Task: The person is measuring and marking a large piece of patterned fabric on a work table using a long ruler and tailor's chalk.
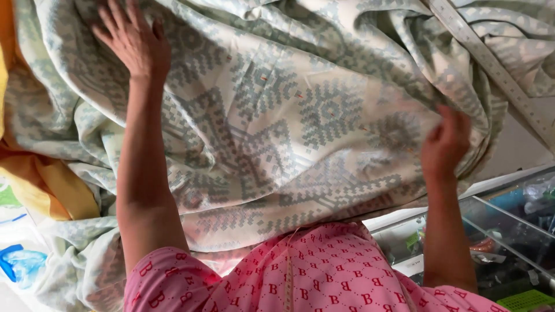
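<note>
A big sheet of patterned fabric [300, 115], cream with grey-green diamond and zigzag motifs, lies rumpled over the work surface and fills most of the view. The left hand [134, 40] rests flat on it near the upper left, palm down and fingers spread, pressing on the cloth without gripping anything. The right hand [445, 144] is over at the cloth's right side, its fingers curled in and pinching a fold of the fabric near its edge, so that the cloth bunches up around the knuckles. The 2 hands are well apart, with a wide stretch of fabric between them.

A long metal ruler [491, 66] runs diagonally across the upper right corner, lying on the fabric and passing just above the right hand. At the far left an orange-yellow cloth [43, 179] peeks out from under the patterned one. Lower right, beside the right forearm, stands a glass display case [509, 231] with small coloured items inside, too blurred to make out. The person wears a pink printed top [324, 277], and a measuring tape [289, 271] hangs down its front.
</note>
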